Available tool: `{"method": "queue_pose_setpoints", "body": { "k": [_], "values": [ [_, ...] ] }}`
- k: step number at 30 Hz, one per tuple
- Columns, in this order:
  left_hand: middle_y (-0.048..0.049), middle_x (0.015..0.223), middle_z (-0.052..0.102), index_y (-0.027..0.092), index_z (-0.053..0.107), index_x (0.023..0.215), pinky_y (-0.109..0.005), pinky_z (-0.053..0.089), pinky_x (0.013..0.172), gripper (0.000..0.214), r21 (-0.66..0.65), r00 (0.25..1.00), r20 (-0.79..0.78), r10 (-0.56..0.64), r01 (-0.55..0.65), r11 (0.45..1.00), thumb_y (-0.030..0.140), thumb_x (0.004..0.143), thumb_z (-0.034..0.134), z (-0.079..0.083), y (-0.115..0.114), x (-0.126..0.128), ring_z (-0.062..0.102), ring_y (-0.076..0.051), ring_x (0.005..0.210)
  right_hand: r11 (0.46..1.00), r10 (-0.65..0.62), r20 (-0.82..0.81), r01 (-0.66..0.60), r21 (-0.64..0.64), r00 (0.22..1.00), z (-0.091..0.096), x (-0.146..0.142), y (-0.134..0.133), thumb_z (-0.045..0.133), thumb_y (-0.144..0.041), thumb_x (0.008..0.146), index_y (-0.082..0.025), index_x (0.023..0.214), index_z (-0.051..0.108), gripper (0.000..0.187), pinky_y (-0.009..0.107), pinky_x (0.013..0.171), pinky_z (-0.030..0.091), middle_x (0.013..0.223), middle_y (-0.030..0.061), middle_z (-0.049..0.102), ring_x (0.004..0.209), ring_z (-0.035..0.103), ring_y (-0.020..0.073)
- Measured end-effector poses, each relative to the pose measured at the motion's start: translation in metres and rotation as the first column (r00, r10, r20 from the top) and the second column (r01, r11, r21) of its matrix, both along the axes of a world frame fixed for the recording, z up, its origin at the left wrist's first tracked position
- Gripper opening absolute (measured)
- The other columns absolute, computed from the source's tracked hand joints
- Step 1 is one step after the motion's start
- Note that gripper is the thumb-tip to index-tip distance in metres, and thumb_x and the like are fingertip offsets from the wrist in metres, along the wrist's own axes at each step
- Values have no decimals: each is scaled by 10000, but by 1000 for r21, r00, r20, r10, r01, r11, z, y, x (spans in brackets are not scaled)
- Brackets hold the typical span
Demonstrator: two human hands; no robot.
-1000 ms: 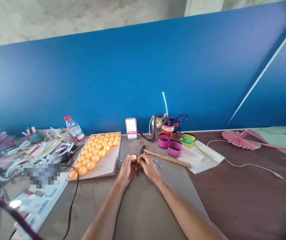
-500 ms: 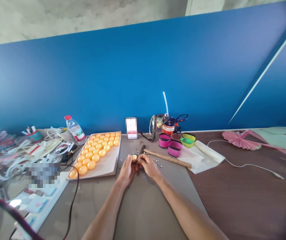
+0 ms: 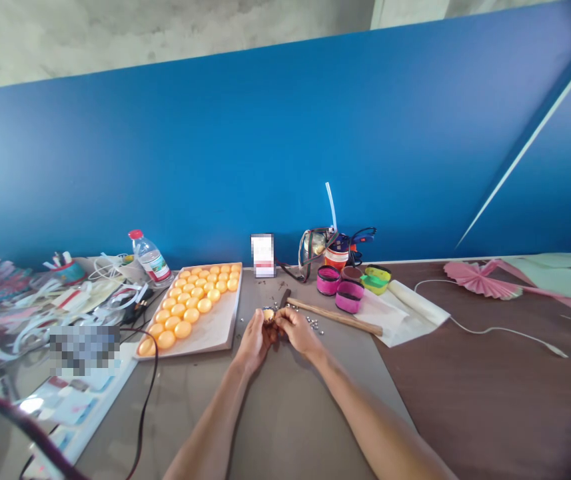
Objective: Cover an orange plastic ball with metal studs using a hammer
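Curling round a small round piece just left of the hammer head, the left hand has it gripped, while the right hand has its fingertips bunched at the piece's edge; can't tell if they're pinching anything. Containers: the white tray left of the hammer has rows of shiny orange balls. Behind the handle sit two magenta tubs with black rims, one nearer, one farther, contents too small to make out, plus a yellow-green tub with green showing inside. Far left of the hammer, a teal cup holds pens. The piece itself looks pale gold in the middle with a dark, bumpy-looking edge, mostly covered by fingers.
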State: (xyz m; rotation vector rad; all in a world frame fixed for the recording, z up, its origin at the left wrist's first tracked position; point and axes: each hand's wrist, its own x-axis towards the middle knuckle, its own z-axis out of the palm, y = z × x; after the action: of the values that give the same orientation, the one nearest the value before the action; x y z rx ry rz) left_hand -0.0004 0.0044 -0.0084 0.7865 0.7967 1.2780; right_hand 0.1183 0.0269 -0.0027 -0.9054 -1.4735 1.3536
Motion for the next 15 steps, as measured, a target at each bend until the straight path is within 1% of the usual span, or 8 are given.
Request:
{"method": "queue_pose_setpoints", "body": {
  "k": [3,7,10,15],
  "values": [
    [-9,581,537,136,530,797,-209,356,370,454,25,999,-26,20,-19,1000,588,761,503,0,-1,1,461,-104,448,999,-33,9,33,-22,999,1,-1,-1,486,-283,710,-201,663,497,96,222,524,357,529,-50,485,510,445,105],
    [1,558,529,154,501,805,-213,350,358,424,41,996,-74,49,-46,998,577,782,477,-3,-1,2,453,-108,430,995,-85,-21,84,-53,996,-4,-3,-1,497,-273,699,-203,676,497,74,226,528,371,533,-54,476,512,456,108],
    [12,540,515,170,482,811,-214,340,348,404,57,993,-98,71,-65,996,573,795,457,-7,0,3,448,-111,424,994,-88,-41,85,-69,995,-7,-3,0,496,-267,694,-205,689,489,62,228,523,380,530,-58,473,501,462,107],
    [25,557,504,187,473,895,-214,341,355,377,67,987,-131,94,-86,994,553,806,453,-11,1,2,454,-117,447,990,-109,17,110,-92,994,-3,-3,-1,490,-263,694,-211,686,477,54,225,491,375,519,-60,482,484,467,107]
  ]
}}
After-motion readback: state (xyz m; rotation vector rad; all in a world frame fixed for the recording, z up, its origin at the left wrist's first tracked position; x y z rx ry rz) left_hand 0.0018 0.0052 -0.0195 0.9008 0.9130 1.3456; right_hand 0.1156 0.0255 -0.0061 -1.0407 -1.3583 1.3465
